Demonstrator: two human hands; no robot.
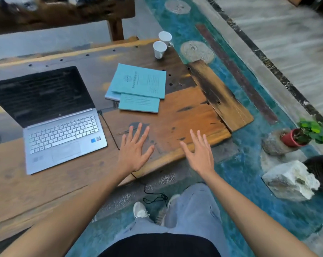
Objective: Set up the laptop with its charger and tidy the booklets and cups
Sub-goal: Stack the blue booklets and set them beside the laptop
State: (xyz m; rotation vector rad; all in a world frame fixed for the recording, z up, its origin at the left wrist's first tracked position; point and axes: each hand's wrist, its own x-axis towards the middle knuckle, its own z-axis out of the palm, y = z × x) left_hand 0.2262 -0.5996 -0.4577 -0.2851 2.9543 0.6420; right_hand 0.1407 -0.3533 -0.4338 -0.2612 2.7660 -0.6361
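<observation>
A silver laptop [51,123] stands open with a dark screen on the left of the wooden table [184,115]. A thin black charger cable [108,130] is at the laptop's right side, runs down over the table's front edge and coils on the floor. Light-blue booklets [138,88] lie in a loose overlapping stack beyond my hands. Two white cups [159,49] stand side by side at the table's far edge. My left hand [133,151] hovers flat with spread fingers over the table right of the laptop. My right hand [199,153] is spread above the table's front edge. Both hold nothing.
A raised plank [220,93] forms the table's right end. On the blue floor to the right are a potted green plant [305,134] on a stone and a white rock [290,180]. A wooden bench [64,13] stands behind the table. My legs and shoes are below.
</observation>
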